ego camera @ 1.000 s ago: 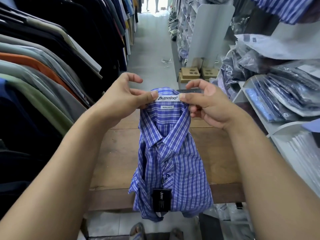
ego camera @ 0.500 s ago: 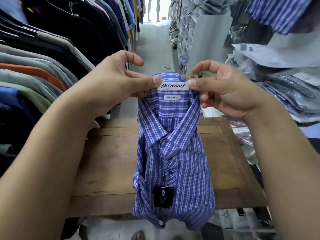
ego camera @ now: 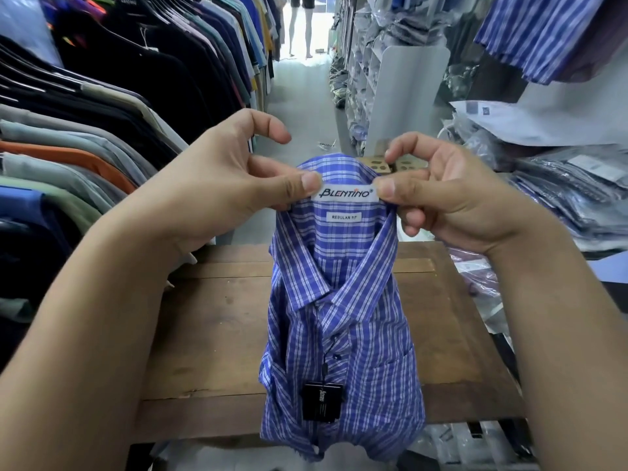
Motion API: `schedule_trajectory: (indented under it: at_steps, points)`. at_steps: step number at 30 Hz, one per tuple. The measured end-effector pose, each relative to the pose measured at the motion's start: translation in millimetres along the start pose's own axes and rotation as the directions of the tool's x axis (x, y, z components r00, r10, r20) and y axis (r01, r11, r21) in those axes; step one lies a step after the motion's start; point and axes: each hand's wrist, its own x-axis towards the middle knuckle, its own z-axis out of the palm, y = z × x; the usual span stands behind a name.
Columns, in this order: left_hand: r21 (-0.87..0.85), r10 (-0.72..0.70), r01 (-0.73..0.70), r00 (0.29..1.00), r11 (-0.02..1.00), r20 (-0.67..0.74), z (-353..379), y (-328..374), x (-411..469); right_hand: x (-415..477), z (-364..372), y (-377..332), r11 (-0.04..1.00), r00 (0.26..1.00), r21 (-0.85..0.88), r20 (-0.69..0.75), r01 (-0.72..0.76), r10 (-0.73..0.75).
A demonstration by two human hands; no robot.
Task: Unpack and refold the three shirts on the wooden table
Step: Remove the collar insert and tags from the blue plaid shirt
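Racks of hanging garments point(ego camera: 102, 107) are lining the aisle behind the brown wooden table point(ego camera: 210, 334). The left hand point(ego camera: 210, 188), at eleven o'clock of the blue-and-white checked cotton shirt point(ego camera: 343, 334), and the right hand point(ego camera: 455, 202), at one o'clock, are pinching its collar and dangling it above the table. Refolding is probably beginning, and laying it flat is the likely next move.

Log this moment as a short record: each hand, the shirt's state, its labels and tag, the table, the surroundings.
left hand: pinches the collar of the blue plaid shirt beside the Blentino label
right hand: pinches the collar on the label's other side
shirt state: hangs from the collar, buttoned, folded narrow, no bag round it
second label: Regular Fit label, just below the first
tag: black hang tag on a string at the front
table: wooden table under the shirt
surroundings: hanging shirts on the left, bagged shirts on the right
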Motion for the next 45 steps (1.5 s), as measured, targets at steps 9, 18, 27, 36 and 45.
schedule_trajectory:
  at_steps: [9, 18, 27, 36, 45]
  points:
    - [0.006, -0.009, 0.008, 0.987, 1.000, 0.159, -3.0, -4.8, -2.2, -3.9, -3.1, 6.4, 0.997, 0.986, 0.035, 0.155, -0.062, 0.056]
    - [-0.068, -0.039, 0.043, 0.997, 0.997, 0.061, -3.3, -5.3, 3.5, 3.5, -1.8, 14.6, 0.992, 0.999, 0.124, 0.028, -0.022, 0.019]
    - [-0.292, -0.052, 0.071, 0.996, 0.954, 0.074, 0.1, -7.8, 2.2, 6.6, 3.1, 26.1, 0.947, 0.997, 0.320, 0.074, -0.037, 0.014]
    - [-0.269, -0.017, 0.044, 0.994, 0.962, 0.104, 3.0, -2.5, -8.6, 6.6, 2.9, 31.4, 0.954, 0.997, 0.299, 0.076, -0.023, 0.000]
    - [-0.243, -0.038, 0.044, 0.999, 0.969, 0.031, 0.1, -14.7, -9.8, -0.2, 4.7, 30.4, 0.962, 0.995, 0.271, 0.094, -0.011, -0.015]
